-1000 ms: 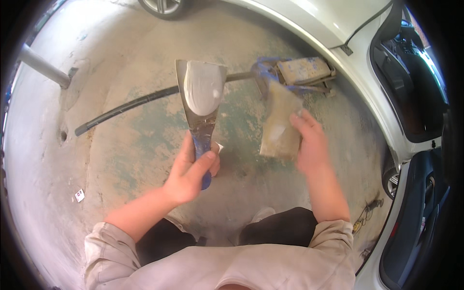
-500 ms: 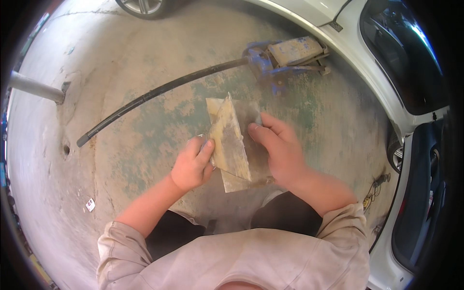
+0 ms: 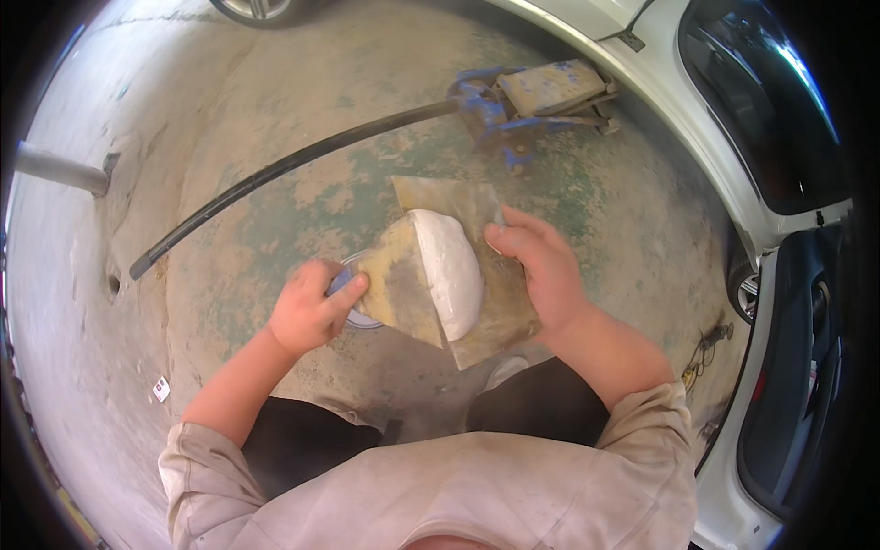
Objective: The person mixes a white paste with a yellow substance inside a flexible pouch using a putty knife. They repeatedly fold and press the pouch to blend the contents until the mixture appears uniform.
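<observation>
My left hand (image 3: 313,307) is closed round a putty knife (image 3: 396,289) with a wide, yellowish, stained blade and a bit of blue at its handle. A flat, stained putty board (image 3: 502,307) is gripped at its right edge by my right hand (image 3: 541,266), thumb on top. Between the two lies a thick, smooth mound of white putty (image 3: 451,273) on the board, and the blade's edge runs along the mound's left side. Below the knife and my left hand shows part of a round, pale rim (image 3: 363,321), mostly hidden.
Ahead on the worn concrete floor stands a blue floor jack (image 3: 522,105) with its long black handle (image 3: 293,163) reaching left. A pale car (image 3: 632,101) curves along the right, its door (image 3: 797,367) open. A grey post (image 3: 64,170) is at far left; a cable (image 3: 706,353) lies at right.
The knife, raised on edge before, now lies flatter against the board, and the white putty has come into view. My left hand has moved left and the round rim shows below it.
</observation>
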`<action>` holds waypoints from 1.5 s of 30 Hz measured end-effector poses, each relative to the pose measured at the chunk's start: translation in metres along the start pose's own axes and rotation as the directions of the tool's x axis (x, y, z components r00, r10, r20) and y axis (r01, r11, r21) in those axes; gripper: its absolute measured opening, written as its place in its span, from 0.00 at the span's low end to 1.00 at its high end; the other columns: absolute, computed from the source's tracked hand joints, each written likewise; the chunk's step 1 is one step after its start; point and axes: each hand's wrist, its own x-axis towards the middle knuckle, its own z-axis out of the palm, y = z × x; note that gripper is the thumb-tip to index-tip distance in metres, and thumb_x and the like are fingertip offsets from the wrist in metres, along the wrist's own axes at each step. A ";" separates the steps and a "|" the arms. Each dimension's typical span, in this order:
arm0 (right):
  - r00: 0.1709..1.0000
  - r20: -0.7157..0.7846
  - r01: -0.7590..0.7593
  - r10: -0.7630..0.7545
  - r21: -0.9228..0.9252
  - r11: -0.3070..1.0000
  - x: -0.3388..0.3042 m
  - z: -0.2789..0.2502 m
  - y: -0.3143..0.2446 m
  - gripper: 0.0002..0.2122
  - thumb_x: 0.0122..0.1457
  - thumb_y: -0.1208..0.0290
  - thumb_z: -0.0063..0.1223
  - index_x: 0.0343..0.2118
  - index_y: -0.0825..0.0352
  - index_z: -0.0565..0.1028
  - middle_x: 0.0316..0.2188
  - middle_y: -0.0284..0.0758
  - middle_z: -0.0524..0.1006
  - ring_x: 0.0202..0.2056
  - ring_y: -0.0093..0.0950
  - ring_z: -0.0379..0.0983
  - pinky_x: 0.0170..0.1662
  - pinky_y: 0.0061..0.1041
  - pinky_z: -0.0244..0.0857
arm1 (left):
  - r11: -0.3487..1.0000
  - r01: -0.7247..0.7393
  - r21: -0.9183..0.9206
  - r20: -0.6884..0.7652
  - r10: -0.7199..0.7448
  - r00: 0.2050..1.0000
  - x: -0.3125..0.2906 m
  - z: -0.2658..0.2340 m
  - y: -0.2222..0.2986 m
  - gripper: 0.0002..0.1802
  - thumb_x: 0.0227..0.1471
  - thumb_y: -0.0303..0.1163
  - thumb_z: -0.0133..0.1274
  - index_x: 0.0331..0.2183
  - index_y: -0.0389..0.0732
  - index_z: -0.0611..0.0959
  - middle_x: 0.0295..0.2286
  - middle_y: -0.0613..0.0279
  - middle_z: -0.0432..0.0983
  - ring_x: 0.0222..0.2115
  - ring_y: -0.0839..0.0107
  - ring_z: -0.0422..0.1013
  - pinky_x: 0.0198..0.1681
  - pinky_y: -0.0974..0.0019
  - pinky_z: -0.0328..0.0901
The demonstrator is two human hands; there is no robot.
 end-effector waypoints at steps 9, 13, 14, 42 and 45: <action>0.983 -0.079 0.179 -0.165 0.218 0.960 0.014 -0.017 -0.024 0.13 0.64 0.69 0.47 0.50 0.68 0.71 0.44 0.32 0.76 0.45 0.26 0.75 0.48 0.27 0.70 | 0.434 0.687 -0.583 0.413 -0.571 0.710 0.005 -0.011 0.012 0.16 0.58 0.33 0.50 0.48 0.41 0.72 0.27 0.55 0.72 0.26 0.65 0.72 0.29 0.66 0.66; 0.900 -0.195 0.394 -0.390 -0.019 0.919 0.027 -0.035 -0.032 0.14 0.66 0.69 0.46 0.53 0.66 0.69 0.47 0.32 0.74 0.47 0.26 0.74 0.48 0.29 0.70 | -0.182 0.592 -0.785 0.607 -0.418 0.676 0.028 -0.035 0.034 0.19 0.64 0.45 0.44 0.43 0.37 0.70 0.22 0.56 0.73 0.18 0.71 0.70 0.22 0.70 0.65; 0.866 -0.197 0.449 -0.460 -0.102 0.888 0.029 -0.035 -0.032 0.16 0.66 0.68 0.46 0.54 0.67 0.67 0.50 0.33 0.73 0.49 0.26 0.72 0.50 0.30 0.68 | -0.241 0.599 -0.764 0.645 -0.336 0.687 0.032 -0.039 0.037 0.20 0.65 0.44 0.43 0.47 0.37 0.71 0.24 0.57 0.73 0.19 0.72 0.70 0.23 0.69 0.65; 0.702 0.225 0.598 -0.676 -0.701 0.388 0.014 -0.017 -0.007 0.06 0.60 0.73 0.54 0.35 0.71 0.77 0.17 0.38 0.72 0.16 0.34 0.66 0.22 0.26 0.59 | -0.170 0.652 -0.739 0.668 -0.320 0.672 0.025 -0.029 0.036 0.21 0.63 0.44 0.47 0.45 0.35 0.73 0.19 0.57 0.69 0.13 0.73 0.63 0.17 0.70 0.58; 0.745 0.538 0.600 -0.394 -0.799 0.044 0.008 -0.027 -0.017 0.06 0.59 0.75 0.55 0.35 0.71 0.77 0.21 0.39 0.75 0.16 0.33 0.67 0.22 0.25 0.62 | -0.206 0.560 -0.802 0.597 -0.306 0.742 0.023 -0.036 0.030 0.18 0.65 0.42 0.43 0.46 0.36 0.72 0.21 0.60 0.70 0.16 0.73 0.65 0.21 0.71 0.60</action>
